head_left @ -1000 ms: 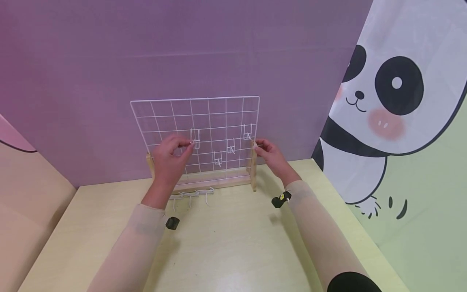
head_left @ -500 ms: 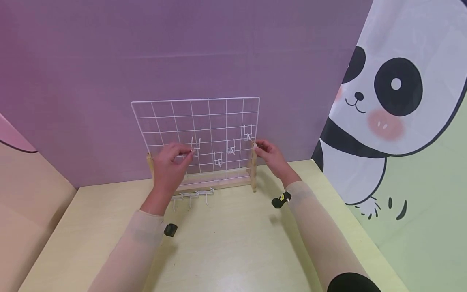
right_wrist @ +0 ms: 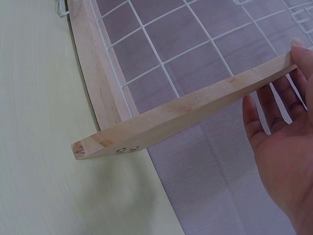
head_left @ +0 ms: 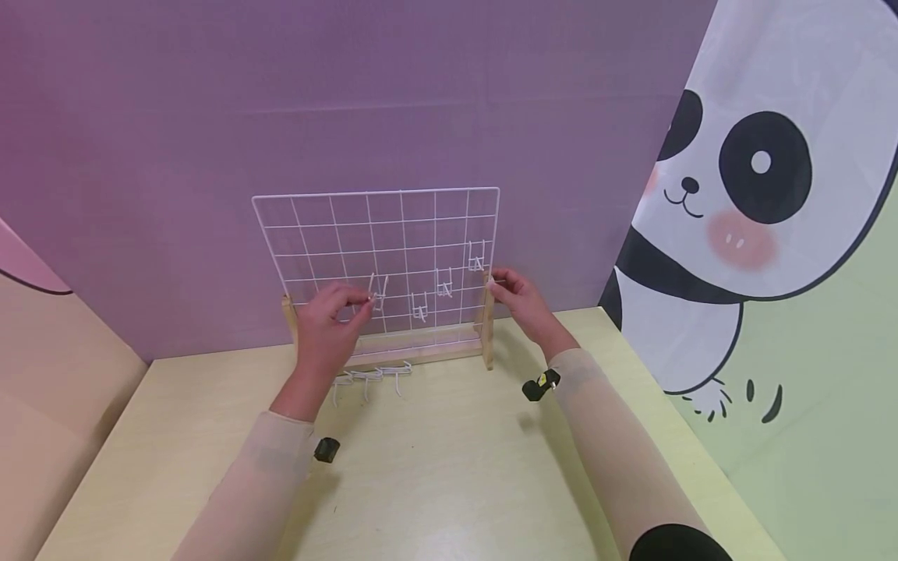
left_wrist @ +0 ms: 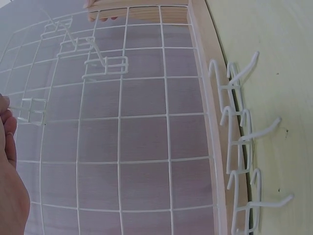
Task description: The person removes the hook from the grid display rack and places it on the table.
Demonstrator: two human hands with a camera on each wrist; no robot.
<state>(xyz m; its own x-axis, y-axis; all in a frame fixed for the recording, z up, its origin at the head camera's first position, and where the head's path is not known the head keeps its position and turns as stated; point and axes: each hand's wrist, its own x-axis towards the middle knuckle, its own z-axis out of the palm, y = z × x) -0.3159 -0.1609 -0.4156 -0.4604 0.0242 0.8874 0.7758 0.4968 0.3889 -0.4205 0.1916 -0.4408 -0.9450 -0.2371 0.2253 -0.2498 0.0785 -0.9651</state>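
Pinching a white wire hook (head_left: 380,296) at the front of the white grid (head_left: 376,192), the left hand (head_left: 324,331) is well apart from the right hand (head_left: 522,305), whose thumb and fingers grip the top of a wooden upright (head_left: 487,343). Three more hooks (head_left: 444,288) hang stepwise on the grid's right half; three loose hooks (head_left: 367,375) lie along its wooden base. The pale table (head_left: 449,475) carries soft arm shadows and tiny dark specks. Behind rises a purple wall (head_left: 421,93); to the right, a large panda picture (head_left: 761,249) meets pale green.
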